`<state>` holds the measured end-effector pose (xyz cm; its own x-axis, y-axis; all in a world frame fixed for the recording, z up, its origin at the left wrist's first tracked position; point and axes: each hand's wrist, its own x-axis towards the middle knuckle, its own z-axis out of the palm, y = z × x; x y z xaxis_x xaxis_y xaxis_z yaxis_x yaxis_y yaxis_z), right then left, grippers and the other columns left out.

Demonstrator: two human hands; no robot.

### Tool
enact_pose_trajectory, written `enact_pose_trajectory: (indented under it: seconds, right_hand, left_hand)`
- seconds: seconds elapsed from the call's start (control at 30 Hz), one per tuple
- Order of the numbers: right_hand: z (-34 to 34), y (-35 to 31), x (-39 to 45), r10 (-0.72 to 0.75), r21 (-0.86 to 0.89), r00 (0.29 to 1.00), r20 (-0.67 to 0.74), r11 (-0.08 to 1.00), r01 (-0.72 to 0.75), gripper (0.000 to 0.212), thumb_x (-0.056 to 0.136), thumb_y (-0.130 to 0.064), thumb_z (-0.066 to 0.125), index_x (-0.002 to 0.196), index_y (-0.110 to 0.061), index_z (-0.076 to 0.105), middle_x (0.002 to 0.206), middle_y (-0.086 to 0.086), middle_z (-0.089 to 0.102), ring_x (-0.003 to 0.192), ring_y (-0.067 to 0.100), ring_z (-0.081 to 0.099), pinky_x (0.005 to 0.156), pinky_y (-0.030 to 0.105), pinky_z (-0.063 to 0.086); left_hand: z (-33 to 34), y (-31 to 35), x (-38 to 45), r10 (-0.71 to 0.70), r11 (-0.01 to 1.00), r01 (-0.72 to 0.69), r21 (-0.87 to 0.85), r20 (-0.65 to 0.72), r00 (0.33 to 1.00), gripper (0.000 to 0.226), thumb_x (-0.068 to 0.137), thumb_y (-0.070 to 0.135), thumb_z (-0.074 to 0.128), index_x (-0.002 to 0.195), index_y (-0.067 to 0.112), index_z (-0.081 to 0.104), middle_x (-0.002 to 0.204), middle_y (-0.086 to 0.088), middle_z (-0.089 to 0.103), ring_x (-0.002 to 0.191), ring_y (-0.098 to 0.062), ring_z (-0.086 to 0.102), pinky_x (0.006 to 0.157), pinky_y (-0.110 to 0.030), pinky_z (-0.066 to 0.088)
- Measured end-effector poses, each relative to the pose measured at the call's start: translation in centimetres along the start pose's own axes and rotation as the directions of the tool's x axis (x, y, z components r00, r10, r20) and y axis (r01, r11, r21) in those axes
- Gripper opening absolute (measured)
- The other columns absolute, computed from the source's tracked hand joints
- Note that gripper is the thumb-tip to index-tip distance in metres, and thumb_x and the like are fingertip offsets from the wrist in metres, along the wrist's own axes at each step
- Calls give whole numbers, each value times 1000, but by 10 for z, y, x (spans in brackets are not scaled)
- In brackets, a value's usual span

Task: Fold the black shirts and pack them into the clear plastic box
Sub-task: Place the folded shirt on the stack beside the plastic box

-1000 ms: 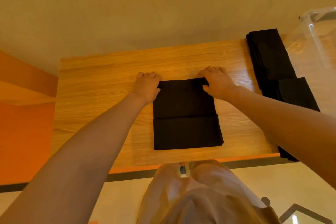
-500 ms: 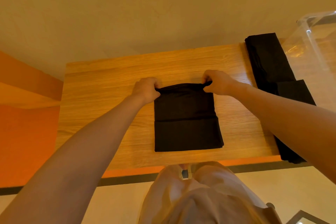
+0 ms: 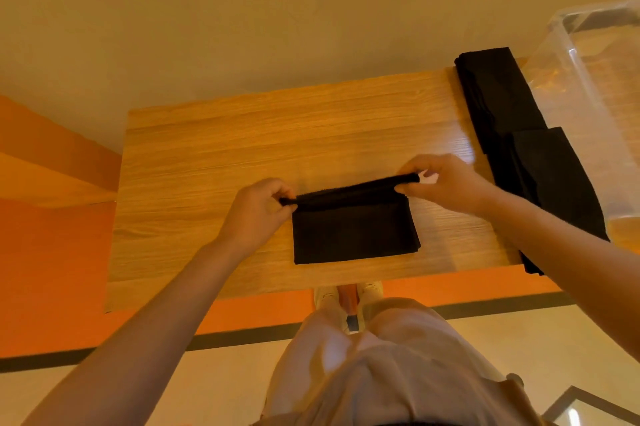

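Your left grip (image 3: 258, 209) and right grip (image 3: 438, 183) each pinch a far corner of the black shirt (image 3: 353, 233), now lifted toward you off the desk (image 3: 207, 148). Beside your right grip lie more shirts (image 3: 519, 135) and, seemingly empty, the clear box (image 3: 595, 79).

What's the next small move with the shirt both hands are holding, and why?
Probably carry the lifted far edge toward the near edge and lay it flat. The left hand and right hand each pinch a corner of the black shirt, its far edge raised over the half lying on the wooden table, so the fold is unfinished.
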<state>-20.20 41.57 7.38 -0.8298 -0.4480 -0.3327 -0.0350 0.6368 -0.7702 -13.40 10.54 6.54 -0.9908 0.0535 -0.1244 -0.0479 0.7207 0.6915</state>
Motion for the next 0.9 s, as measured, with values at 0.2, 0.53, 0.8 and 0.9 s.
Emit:
enact_pose_trajectory:
  seconds: [0.2,0.53,0.8,0.9]
  right_hand:
    - [54,41,-51,-273,-386,957,-93,897,218,28,76,-13,78,100,-24,71,108,-10,64,106,7,55,96,34,34]
    - [84,44,-78,-309,-608,948,-73,767,204,42,87,-46,48,119,-23,62,131,-1,55,120,16,47,98,39,23]
    - [132,16,-12,-162,-609,979,-121,791,56,59,101,-43,26,149,-9,30,157,8,25,145,23,22,116,43,16]
    - [137,39,-17,-75,-635,992,-98,772,-5,69,100,-54,14,152,-10,19,159,7,16,148,19,11,117,41,14]
  left_hand:
    - [34,-35,-55,385,856,-391,339,88,919,19,74,6,70,90,15,69,94,1,68,95,-11,56,88,-27,32]
    - [52,-35,-87,344,848,-322,421,24,939,22,87,33,53,98,21,69,109,5,62,105,-12,57,88,-33,22]
    - [110,0,-30,117,861,-172,480,142,983,56,100,39,28,147,11,36,155,-7,30,144,-23,24,115,-39,17]
    - [121,-20,-34,66,829,-168,534,204,977,60,101,49,17,151,17,25,158,-4,22,146,-22,19,117,-40,13]
